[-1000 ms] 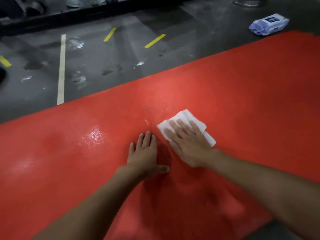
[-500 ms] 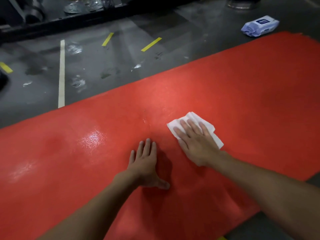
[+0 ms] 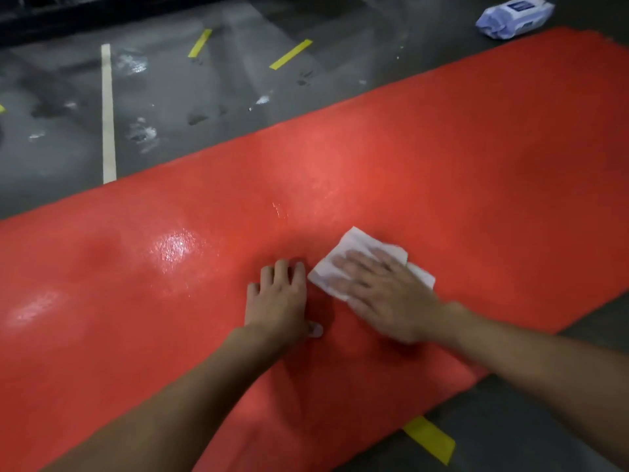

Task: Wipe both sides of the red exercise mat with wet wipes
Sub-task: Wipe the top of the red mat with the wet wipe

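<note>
Both hands are down on the wide red textured exercise mat (image 3: 476, 165), which lies flat on the floor and runs out past them on either side. My left hand (image 3: 277, 301) rests palm-down on the bare mat, fingers together and only slightly bent, thumb stuck out toward the other hand, holding nothing. Just beside it, my right hand (image 3: 384, 294) lies flat with straight, spread fingers on top of a folded white wet wipe (image 3: 357, 241), pressing it against the mat; this hand is blurred, so I cannot make out finer detail of the fingers. The wipe's corners stick out ahead of the fingertips and behind the little-finger side, and its nearest corner almost touches the left hand's fingertips. Out to the left of the left hand, glossy wet patches (image 3: 175, 248) shine on the mat. Beyond the fingertips of both hands, past the mat's far edge, is dark grey glossy floor (image 3: 51, 148) with a white painted line (image 3: 108, 114) and short yellow tape strips (image 3: 291, 54). Far ahead and to the right of the right hand, a pale blue soft pack of wipes (image 3: 514, 15) lies on the floor just off the mat's edge. Under my right forearm, another yellow tape strip (image 3: 430, 437) shows beside the mat's near edge.
</note>
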Tool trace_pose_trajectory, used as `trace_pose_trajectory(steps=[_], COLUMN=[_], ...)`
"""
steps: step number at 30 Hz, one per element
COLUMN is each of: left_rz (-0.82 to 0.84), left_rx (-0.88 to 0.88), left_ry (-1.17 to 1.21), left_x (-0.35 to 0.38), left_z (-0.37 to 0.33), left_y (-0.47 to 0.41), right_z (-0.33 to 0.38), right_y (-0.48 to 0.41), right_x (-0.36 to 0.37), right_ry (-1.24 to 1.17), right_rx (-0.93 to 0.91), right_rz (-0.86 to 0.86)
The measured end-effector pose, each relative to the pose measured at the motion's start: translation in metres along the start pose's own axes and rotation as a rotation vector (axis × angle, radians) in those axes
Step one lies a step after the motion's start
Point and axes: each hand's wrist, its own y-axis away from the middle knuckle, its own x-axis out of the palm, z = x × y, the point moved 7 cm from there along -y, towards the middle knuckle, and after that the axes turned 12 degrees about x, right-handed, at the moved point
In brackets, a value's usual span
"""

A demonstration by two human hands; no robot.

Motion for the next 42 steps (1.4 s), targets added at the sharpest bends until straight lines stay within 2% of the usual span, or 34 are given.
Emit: trace_pose_trajectory(steps=[3,4,5,7,9,13,14,16,18,19,20,22,23,24,27,28,31,32,33,35,37,38,41,42], left_rz=[0.061,0.111,0.176,0.269,0.261,0.17,0.152,0.122,0.067,0.031,0.012,0.05,0.1,0.16,0.24,0.228,0.176,0.155,0.143,0.148,0.171,0.183,0.187,0.186], left_rx=[0.013,0.019,0.026,0.043,0.051,0.06,0.063,0.066,0.077,0.086,0.095,0.109,0.111,0.117,0.131,0.128,0.116,0.113,0.113,0.123,0.13,0.136,0.091,0.04], left_ry=[0.003,0.017,0.037,0.063,0.073,0.08,0.074,0.073,0.057,0.039,0.023,0.024,0.035,0.045,0.076,0.088,0.093,0.087,0.081,0.096,0.135,0.156,0.176,0.159], left_x=[0.004,0.009,0.015,0.025,0.028,0.027,0.026,0.026,0.026,0.025,0.025,0.029,0.033,0.036,0.04,0.04,0.038,0.038,0.038,0.038,0.037,0.035,0.034,0.035], left_z=[-0.009,-0.012,-0.017,-0.021,-0.02,-0.018,-0.017,-0.017,-0.018,-0.019,-0.019,-0.019,-0.017,-0.016,-0.018,-0.019,-0.019,-0.019,-0.019,-0.019,-0.014,-0.01,0.004,0.007], left_y=[0.004,0.005,0.008,0.013,0.019,0.026,0.026,0.028,0.032,0.035,0.039,0.042,0.043,0.043,0.045,0.048,0.056,0.058,0.059,0.059,0.057,0.056,0.06,0.062], right_z=[-0.027,-0.021,-0.009,0.011,-0.004,-0.035,-0.018,0.024,0.02,0.004,-0.014,-0.03,-0.02,-0.003,0.019,0.008,-0.018,-0.009,0.008,0.044,0.037,0.025,0.01,0.022], right_y=[-0.009,-0.007,-0.001,0.016,0.02,0.022,0.029,0.053,0.067,0.065,0.064,0.07,0.073,0.079,0.096,0.095,0.093,0.096,0.099,0.113,0.117,0.112,0.102,0.1], right_x=[-0.01,-0.007,-0.002,0.006,0.006,-0.006,-0.003,0.004,0.01,0.008,0.004,0.0,0.003,0.006,0.016,0.013,0.007,0.009,0.014,0.019,0.021,0.017,0.011,0.014], right_ry=[-0.011,-0.005,-0.008,-0.01,0.006,0.026,0.021,-0.001,0.008,-0.003,-0.036,-0.026,-0.023,-0.032,-0.003,-0.021,-0.031,-0.013,-0.019,-0.036,-0.024,-0.028,-0.041,-0.037], right_rx=[0.282,0.318,0.3,0.118,0.013,0.417,0.392,0.156,-0.005,0.034,0.157,0.427,0.459,0.416,0.098,0.098,0.441,0.493,0.453,0.197,0.024,0.054,0.373,0.371], right_rz=[-0.032,-0.04,-0.015,0.04,0.05,-0.009,-0.019,0.034,0.072,0.072,0.064,0.003,0.005,0.031,0.097,0.092,0.04,0.032,0.037,0.07,0.07,0.047,0.007,0.019])
